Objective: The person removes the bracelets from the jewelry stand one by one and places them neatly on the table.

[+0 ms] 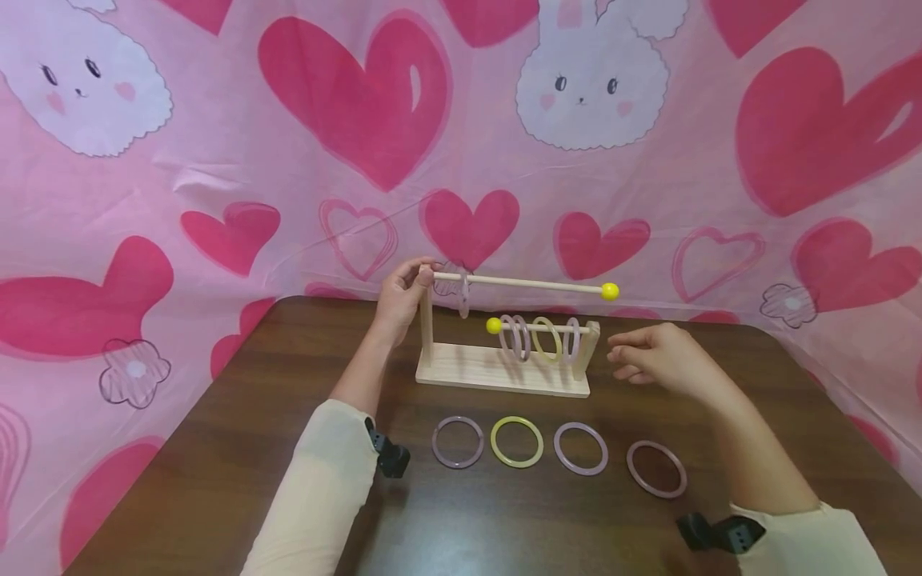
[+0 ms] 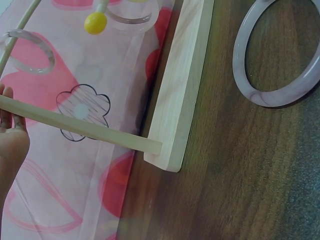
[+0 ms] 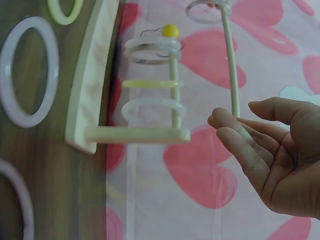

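Observation:
A pale wooden bangle stand (image 1: 504, 374) has two rods with yellow ball ends. My left hand (image 1: 401, 300) grips the top of its taller post (image 1: 427, 328), fingers behind and thumb in front. A translucent pinkish bangle (image 1: 464, 296) hangs on the upper rod (image 1: 536, 283), close to that hand. On the lower rod hang two purplish bangles side by side, a yellow bangle (image 1: 547, 339) and a pale lilac bangle (image 1: 572, 341). My right hand (image 1: 666, 358) is held right of the shorter post (image 1: 587, 352), fingers loosely bent and nothing in them, as the right wrist view shows.
In front of the stand, a row of bangles lies flat on the dark wooden table (image 1: 504, 528): greyish purple (image 1: 458, 466), yellow (image 1: 517, 465), lilac (image 1: 580, 473) and dull pink (image 1: 657, 494). A pink cloth (image 1: 475, 160) with hearts and rabbits hangs behind the table.

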Demonstrator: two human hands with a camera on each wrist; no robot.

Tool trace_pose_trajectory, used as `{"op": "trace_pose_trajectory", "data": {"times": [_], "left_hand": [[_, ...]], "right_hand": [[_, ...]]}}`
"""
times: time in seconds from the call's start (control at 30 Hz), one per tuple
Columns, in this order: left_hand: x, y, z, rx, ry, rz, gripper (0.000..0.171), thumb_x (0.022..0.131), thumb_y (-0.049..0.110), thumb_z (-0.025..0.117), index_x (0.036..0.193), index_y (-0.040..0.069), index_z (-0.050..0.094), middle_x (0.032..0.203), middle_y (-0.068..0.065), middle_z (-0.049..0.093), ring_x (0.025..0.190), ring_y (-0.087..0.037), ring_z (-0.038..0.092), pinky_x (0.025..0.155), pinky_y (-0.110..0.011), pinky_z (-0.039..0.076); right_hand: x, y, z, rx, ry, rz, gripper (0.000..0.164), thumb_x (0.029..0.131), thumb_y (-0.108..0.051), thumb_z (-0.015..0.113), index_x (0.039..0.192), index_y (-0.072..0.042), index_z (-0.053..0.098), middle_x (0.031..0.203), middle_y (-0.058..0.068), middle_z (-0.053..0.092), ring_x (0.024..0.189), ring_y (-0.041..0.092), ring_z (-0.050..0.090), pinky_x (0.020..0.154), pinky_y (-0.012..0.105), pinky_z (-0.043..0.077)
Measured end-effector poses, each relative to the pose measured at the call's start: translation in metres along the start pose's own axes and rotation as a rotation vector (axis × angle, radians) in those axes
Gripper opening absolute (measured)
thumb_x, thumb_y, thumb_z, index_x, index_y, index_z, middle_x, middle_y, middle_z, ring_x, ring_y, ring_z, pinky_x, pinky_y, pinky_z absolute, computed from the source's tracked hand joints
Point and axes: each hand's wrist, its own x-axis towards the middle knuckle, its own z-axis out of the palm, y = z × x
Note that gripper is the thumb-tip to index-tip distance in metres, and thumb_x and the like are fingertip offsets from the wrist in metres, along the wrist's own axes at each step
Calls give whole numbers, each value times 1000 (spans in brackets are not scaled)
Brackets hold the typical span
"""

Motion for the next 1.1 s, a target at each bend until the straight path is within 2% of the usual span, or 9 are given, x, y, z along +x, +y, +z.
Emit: {"op": "trace_pose_trajectory", "data": {"times": [0.1,0.27,0.47,0.7,0.87,1.1], "left_hand": [[-1,2,0,10,1,-4,41,86,16,59,115,-11,52,98,-2,65,91,-7,56,91,-30,42],[-2,3,1,21,5,-4,41,86,17,59,115,-10,52,96,1,65,92,-7,56,90,-30,42],[-2,2,1,5,5,-3,43,85,18,60,115,-11,52,94,6,65,91,-7,56,90,-29,42],[-1,2,1,5,1,-2,46,82,23,61,114,-10,53,100,-5,65,92,-9,56,91,-30,42],[-1,2,1,7,-3,-14,48,81,27,62,114,-7,55,104,-11,63,95,-10,56,93,-31,42],[-1,3,1,2,0,-13,51,79,28,61,114,-9,54,101,-7,64,94,-10,56,94,-32,42]], "right_hand": [[6,-9,0,14,-5,-11,37,94,-10,51,120,17,50,102,23,65,79,23,67,68,33,54],[16,-22,3,35,-8,-21,38,93,-9,52,120,17,49,104,25,63,77,21,67,68,33,54],[27,-36,7,23,-1,-36,38,91,-12,56,118,15,54,95,22,66,77,21,67,67,31,54],[39,-48,12,22,-19,-79,34,91,-6,54,116,17,54,98,25,65,76,23,67,67,33,54],[48,-58,15,12,-36,-68,33,90,-6,56,116,15,55,104,27,62,77,22,67,66,31,54],[62,-71,22,-18,-56,-89,32,89,-7,53,115,12,58,103,24,64,75,24,68,66,34,55]]}}
